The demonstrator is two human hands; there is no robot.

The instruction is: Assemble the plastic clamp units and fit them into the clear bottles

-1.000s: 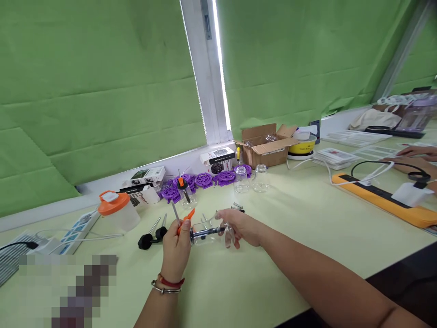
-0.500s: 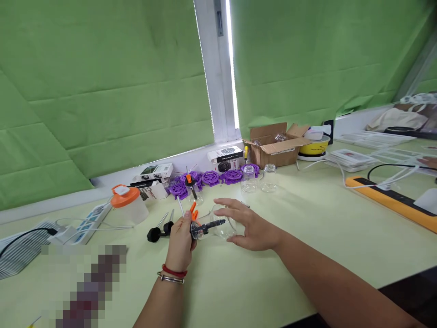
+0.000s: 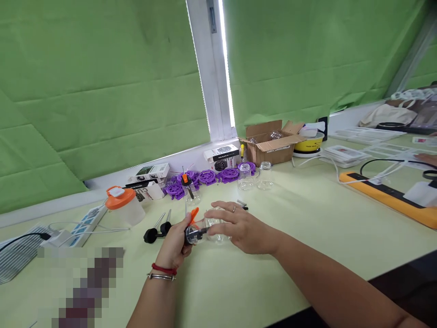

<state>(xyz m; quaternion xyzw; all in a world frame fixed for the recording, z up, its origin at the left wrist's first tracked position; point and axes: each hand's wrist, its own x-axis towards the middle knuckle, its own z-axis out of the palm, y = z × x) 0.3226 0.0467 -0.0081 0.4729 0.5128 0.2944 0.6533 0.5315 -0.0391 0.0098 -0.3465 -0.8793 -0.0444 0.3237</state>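
My left hand [image 3: 175, 246] is closed round a black cap with an orange lever and metal rod [image 3: 193, 228]. The cap sits at the mouth of a clear glass jar [image 3: 215, 228] lying on its side. My right hand [image 3: 239, 228] is wrapped over the jar, fingers curled across its top. Both hands hover just above the pale green table [image 3: 290, 237]. Left of my left hand lie two black knobbed rods [image 3: 157, 231]. A small spring [image 3: 241, 203] lies just behind my right hand.
Purple discs [image 3: 205, 176], two upright glass jars [image 3: 252, 175], small boxes and an orange-lidded container [image 3: 122, 207] line the back. A cardboard box [image 3: 269, 145], yellow bowl, and an orange power strip [image 3: 389, 196] lie right. Another person's hand [image 3: 426, 158] shows far right.
My right hand let go of the jar and spread open half a second ago, then closed over it again. The left hand kept the cap piece.
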